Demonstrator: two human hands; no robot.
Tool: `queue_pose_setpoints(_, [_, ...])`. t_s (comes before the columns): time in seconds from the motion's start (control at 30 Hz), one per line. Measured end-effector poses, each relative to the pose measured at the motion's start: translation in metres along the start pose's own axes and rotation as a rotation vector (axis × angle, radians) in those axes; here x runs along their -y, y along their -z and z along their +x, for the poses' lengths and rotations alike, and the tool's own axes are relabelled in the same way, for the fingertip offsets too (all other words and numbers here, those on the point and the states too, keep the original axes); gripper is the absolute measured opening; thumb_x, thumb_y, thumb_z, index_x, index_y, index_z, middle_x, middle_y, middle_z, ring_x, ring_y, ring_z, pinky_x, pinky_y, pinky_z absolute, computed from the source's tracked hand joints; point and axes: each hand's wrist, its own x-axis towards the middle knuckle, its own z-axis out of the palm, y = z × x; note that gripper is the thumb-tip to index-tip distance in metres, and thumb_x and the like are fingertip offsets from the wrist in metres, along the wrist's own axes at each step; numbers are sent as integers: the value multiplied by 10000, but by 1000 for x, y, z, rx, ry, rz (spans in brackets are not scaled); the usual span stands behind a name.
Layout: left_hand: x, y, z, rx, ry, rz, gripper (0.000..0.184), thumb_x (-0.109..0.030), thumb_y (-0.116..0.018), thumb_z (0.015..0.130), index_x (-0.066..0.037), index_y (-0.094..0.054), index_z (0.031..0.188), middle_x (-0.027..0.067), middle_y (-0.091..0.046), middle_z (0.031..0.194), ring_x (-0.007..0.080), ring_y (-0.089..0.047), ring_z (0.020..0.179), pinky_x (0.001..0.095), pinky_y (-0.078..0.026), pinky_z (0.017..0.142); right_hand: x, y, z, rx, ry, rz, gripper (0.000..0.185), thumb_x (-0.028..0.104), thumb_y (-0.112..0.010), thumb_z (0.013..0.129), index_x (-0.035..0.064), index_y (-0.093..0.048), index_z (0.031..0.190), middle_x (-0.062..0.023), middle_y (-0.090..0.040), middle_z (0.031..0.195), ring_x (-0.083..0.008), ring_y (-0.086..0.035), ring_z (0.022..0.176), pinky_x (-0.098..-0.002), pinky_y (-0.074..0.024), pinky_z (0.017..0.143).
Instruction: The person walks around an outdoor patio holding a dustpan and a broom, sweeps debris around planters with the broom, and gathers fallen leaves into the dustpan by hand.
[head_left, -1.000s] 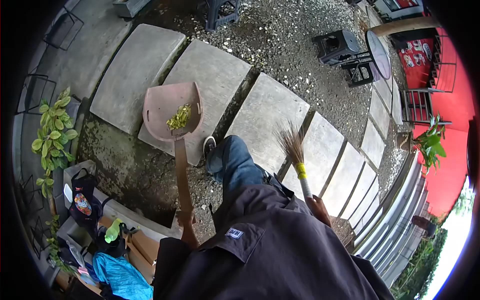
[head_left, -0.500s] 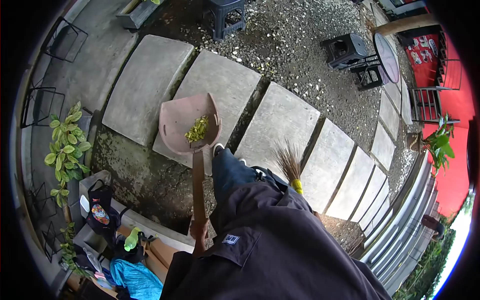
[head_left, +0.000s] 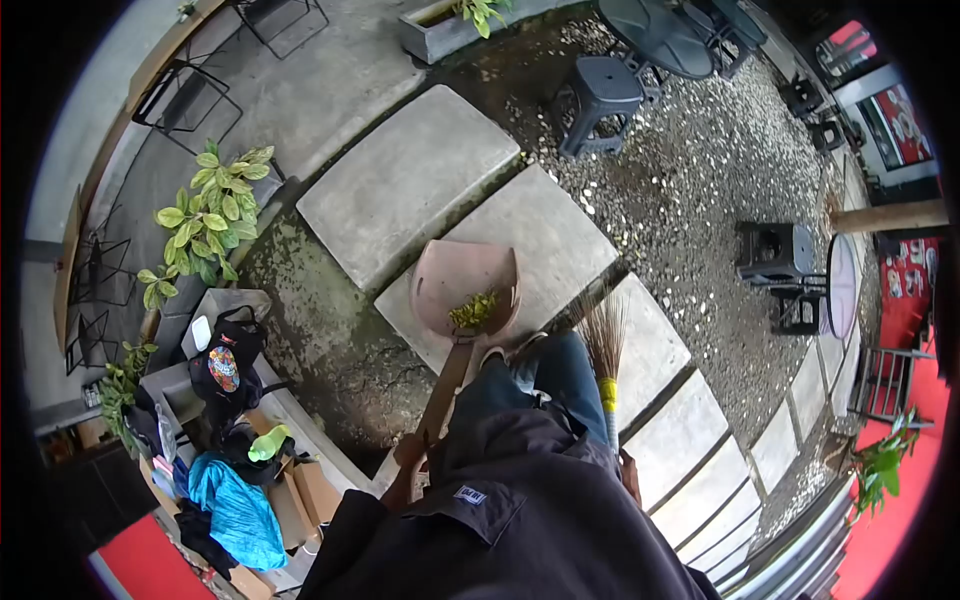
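My left hand (head_left: 411, 452) is wrapped round the long wooden handle (head_left: 441, 396) of a pinkish dustpan (head_left: 440, 283). Yellow-green leaves (head_left: 474, 311) lie inside the pan, near its handle end, and the pan is over a concrete slab in front of my feet. On the right, my right hand (head_left: 630, 477) is at the lower end of a stick broom (head_left: 603, 340) with a yellow band; its fingers are partly hidden by my shirt. The broom's bristles point forward, beside my leg.
Concrete slabs (head_left: 408, 184) cross the gravel (head_left: 690, 170). A dark stool (head_left: 603, 95) and round tables stand ahead. At left are a leafy plant (head_left: 212, 212), a black bag (head_left: 222, 372), cardboard and a blue cloth (head_left: 236, 510) on a ledge.
The view has turned left, so the surroundings sit further right. The dustpan, still holding leaves, and the broom have travelled with me. The broom's handle shows again after being mostly hidden by my shirt.
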Motion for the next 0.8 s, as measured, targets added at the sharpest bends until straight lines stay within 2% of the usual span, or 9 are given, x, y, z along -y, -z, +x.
queue_pose_setpoints(0.13, [3,-22,5,-8,-46,-27,399,-370,-603,837,-36,-690,1036,212,-681,1058,377,-657,1018,486,-550,816,30,14,19,15,28,-86,438,350,-536,931,28,-579,1226,-253,-650,1063,-420,-621,1031,-452,-481,831])
queue_pose_setpoints(0.23, [-47,-19,-9,-46,45,-122,393,-373,-609,836,-24,-694,997,215,-687,1028,376,-672,975,475,-555,789,82,46,65,11,-40,-242,506,403,-601,853,52,-620,1217,-267,-639,1126,-392,-595,1126,-425,-468,885])
queue_pose_setpoints(0.3, [-68,-18,-7,-70,91,-186,408,-392,-620,823,-26,-696,989,210,-692,1013,370,-677,959,469,-557,781,123,72,84,66,-82,-322,545,445,-606,841,47,-613,1213,-258,-652,1103,-395,-629,1054,-439,-476,853])
queue_pose_setpoints(0.4, [-107,-1,0,-82,125,-207,442,-433,-635,795,-32,-703,967,198,-700,984,356,-688,928,462,-560,768,165,118,121,68,1,-414,447,397,-541,906,67,-617,1199,-270,-642,1079,-415,-612,1057,-479,-491,830])
queue_pose_setpoints(0.43, [-123,9,3,-77,115,-180,459,-455,-641,779,-35,-707,954,192,-703,970,349,-692,913,460,-562,762,205,136,129,118,72,-412,431,390,-531,906,55,-633,1157,-281,-649,1027,-418,-625,1024,-489,-489,813])
queue_pose_setpoints(0.47, [-139,3,26,-27,244,-236,594,-577,-730,661,-88,-714,998,149,-708,1007,325,-681,980,428,-562,799,272,151,119,133,118,-413,420,383,-525,909,50,-637,1139,-282,-654,995,-421,-633,1001,-490,-490,797])
queue_pose_setpoints(0.57, [-196,47,44,-82,183,-257,537,-517,-690,706,-56,-718,980,137,-716,964,324,-703,886,429,-570,748,305,192,176,182,311,-462,387,351,-529,907,41,-641,1111,-287,-662,908,-426,-655,920,-482,-499,735])
queue_pose_setpoints(0.6, [-214,68,50,-97,187,-274,537,-517,-690,706,-56,-718,980,137,-716,964,324,-703,886,429,-570,748,327,200,197,205,232,-498,396,349,-536,903,35,-635,1123,-292,-660,914,-429,-654,919,-483,-500,742])
queue_pose_setpoints(0.8, [-282,178,80,-63,317,-590,898,-659,-817,487,-53,-663,1132,150,-667,1145,311,-654,1052,423,-543,873,489,217,260,112,136,-722,456,307,-560,856,-42,-585,1149,-307,-648,982,-440,-637,981,-504,-508,789])
